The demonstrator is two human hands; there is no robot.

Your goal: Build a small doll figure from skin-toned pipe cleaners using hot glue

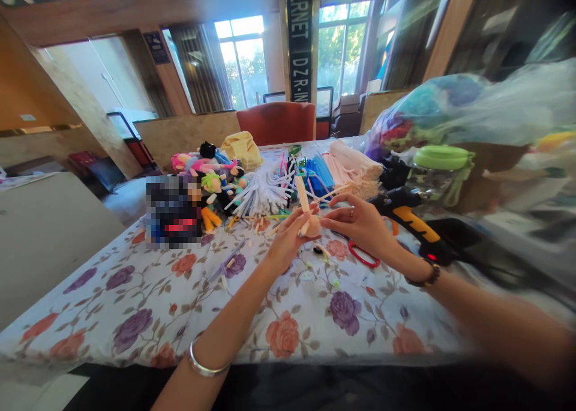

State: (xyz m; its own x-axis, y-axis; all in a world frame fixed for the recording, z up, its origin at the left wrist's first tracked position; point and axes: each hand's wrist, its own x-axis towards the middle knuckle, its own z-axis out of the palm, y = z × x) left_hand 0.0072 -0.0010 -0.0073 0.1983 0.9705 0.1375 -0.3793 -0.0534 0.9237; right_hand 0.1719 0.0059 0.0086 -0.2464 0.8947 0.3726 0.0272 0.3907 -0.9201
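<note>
My left hand (293, 230) is closed around a small peach-coloured piece (312, 225) with a rounded end, and a flat pale strip (301, 194) rises upright from it. Close by on the right, my right hand (353, 220) has its fingertips at the rounded piece, thumb and a finger near its side. A thin pale stem (332, 193) slants between the two hands. Whether my right fingertips grip the piece is too small to tell. Red-handled scissors (363, 254) lie under my right wrist.
White pipe cleaners (263, 192), blue ones (318, 176) and a pale pink bundle (351, 166) lie behind the hands. Small dolls (211, 165) are piled at left. A glue gun (416, 224), green-lidded jar (441, 168) and plastic bags (499, 108) stand at right on the flowered cloth (180, 315).
</note>
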